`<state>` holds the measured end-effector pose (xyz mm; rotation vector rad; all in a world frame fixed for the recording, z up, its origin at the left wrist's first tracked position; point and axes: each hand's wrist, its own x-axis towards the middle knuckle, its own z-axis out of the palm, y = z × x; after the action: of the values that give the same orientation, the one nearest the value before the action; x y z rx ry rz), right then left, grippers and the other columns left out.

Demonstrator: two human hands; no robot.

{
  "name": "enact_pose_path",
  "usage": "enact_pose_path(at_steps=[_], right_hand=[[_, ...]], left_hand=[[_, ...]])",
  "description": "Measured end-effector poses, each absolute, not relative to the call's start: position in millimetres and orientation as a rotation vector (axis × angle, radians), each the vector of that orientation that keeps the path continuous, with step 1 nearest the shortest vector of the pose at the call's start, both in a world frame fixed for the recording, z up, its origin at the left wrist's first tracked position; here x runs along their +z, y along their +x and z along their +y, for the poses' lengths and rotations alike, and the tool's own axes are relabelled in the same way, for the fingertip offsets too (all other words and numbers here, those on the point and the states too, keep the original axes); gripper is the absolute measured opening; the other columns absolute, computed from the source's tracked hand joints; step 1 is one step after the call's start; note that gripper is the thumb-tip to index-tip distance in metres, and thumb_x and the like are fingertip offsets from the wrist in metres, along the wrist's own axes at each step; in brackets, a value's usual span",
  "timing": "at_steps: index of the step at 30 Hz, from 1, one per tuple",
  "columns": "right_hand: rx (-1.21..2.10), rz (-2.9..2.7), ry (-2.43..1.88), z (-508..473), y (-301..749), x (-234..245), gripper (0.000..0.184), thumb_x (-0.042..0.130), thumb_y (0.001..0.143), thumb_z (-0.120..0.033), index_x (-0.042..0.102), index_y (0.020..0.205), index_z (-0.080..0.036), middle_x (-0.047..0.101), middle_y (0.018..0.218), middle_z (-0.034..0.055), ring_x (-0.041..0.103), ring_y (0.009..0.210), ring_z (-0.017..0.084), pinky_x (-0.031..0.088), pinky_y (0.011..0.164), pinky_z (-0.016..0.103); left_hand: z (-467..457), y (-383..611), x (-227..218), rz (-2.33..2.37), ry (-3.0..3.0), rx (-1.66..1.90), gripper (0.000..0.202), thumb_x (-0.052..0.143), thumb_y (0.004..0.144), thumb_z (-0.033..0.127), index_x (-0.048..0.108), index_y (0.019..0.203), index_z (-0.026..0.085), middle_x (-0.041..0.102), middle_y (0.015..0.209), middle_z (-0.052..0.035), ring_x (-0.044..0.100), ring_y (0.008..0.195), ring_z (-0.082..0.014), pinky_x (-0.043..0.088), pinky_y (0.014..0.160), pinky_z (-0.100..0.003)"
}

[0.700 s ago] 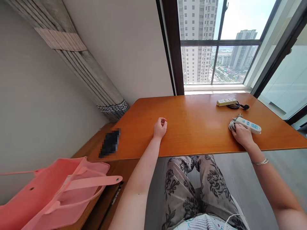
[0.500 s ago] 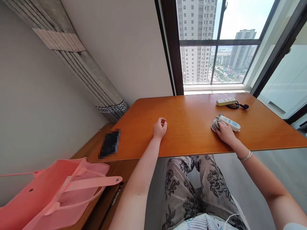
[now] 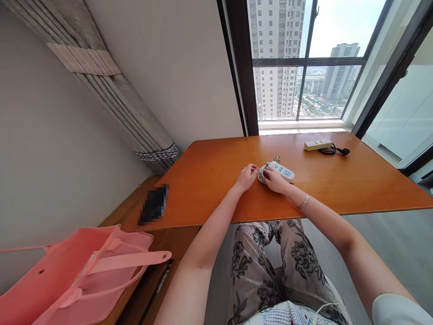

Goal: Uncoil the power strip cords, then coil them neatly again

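Observation:
A white power strip (image 3: 282,171) with blue sockets and a coiled white cord lies near the middle of the orange wooden table (image 3: 209,180). My right hand (image 3: 274,181) rests on its near end, fingers curled over the strip and the cord coil. My left hand (image 3: 248,175) sits just left of the coil, fingertips touching the cord, fingers bent. A silver bangle is on my right wrist.
A second, yellowish power strip (image 3: 318,145) with a black cord and plug (image 3: 338,150) lies at the table's far right. A pink bag (image 3: 77,275) sits on a lower wooden surface at left, beside a blurred dark object (image 3: 153,204). A window is behind the table.
My right hand has slid the white power strip from the table's right side leftward to the middle. My left hand has moved right from its resting spot to meet the cord.

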<state>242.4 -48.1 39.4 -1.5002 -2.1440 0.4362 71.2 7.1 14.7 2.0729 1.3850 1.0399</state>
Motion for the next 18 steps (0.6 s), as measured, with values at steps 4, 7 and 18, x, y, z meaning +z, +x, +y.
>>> enact_pose_path(at_steps=[4,7,18], right_hand=[[0.331,-2.078,-1.372,-53,260,57,0.030,0.046,0.099,-0.022,0.064,0.122,-0.019,0.067,0.120,0.0107,0.064,0.108,0.021,0.048,0.098,0.032],[0.152,-2.038,-1.346,-54,287,66,0.032,0.051,0.098,-0.033,0.066,0.123,-0.021,0.067,0.121,0.0107,0.063,0.112,0.024,0.047,0.100,0.036],[0.389,-1.937,-1.492,-45,343,30,0.060,0.066,0.087,-0.052,0.059,0.135,-0.018,0.061,0.131,0.0157,0.058,0.123,0.028,0.047,0.104,0.042]], left_hand=[[4,97,7,1.374,2.047,1.115,0.020,0.058,0.090,0.042,0.060,0.092,0.022,0.067,0.097,-0.0084,0.065,0.092,-0.0243,0.052,0.085,-0.040],[-4,103,-4,1.442,2.097,1.142,0.030,0.072,0.079,0.039,0.059,0.100,0.022,0.064,0.105,-0.0093,0.064,0.098,-0.0271,0.051,0.091,-0.044],[-5,94,-13,1.329,2.087,1.186,0.040,0.072,0.075,0.029,0.056,0.111,0.021,0.059,0.113,-0.0087,0.063,0.092,-0.0219,0.055,0.087,-0.041]])
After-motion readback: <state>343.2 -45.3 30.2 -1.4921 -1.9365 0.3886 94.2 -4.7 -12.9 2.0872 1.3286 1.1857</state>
